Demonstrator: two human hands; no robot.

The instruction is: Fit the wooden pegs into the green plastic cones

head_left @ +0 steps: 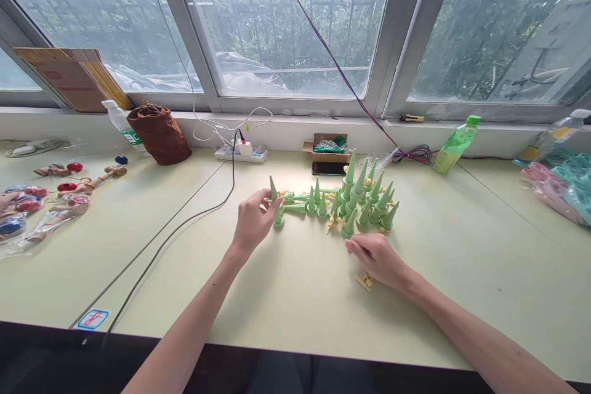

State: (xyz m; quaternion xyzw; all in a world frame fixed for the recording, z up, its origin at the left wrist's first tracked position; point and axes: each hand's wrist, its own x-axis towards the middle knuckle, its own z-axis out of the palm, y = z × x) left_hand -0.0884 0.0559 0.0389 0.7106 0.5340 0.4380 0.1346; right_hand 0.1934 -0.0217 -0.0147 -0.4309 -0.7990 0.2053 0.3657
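My left hand (pixel 255 218) is closed around a pointed light-green plastic cone (pixel 273 188), its tip sticking up above the fingers. Just below those fingertips stands a green cone base (pixel 279 220). My right hand (pixel 376 258) rests low over the table with curled fingers, and whatever they hold is hidden. Right behind it is a dense cluster of upright green cones (pixel 360 188), some with small yellow pieces (pixel 331 221) among them. More green cones (pixel 295 208) lie on their sides between my hands. Several loose yellow pieces (pixel 364 281) lie beneath my right hand.
A small open carton (pixel 330 144) and a dark phone (pixel 329 168) sit behind the cones. A power strip (pixel 241 154) feeds a black cable across the table. Brown pouch (pixel 159 134) and wooden toys (pixel 87 184) are left; a green bottle (pixel 456 144) and pink-teal bags (pixel 558 188) right.
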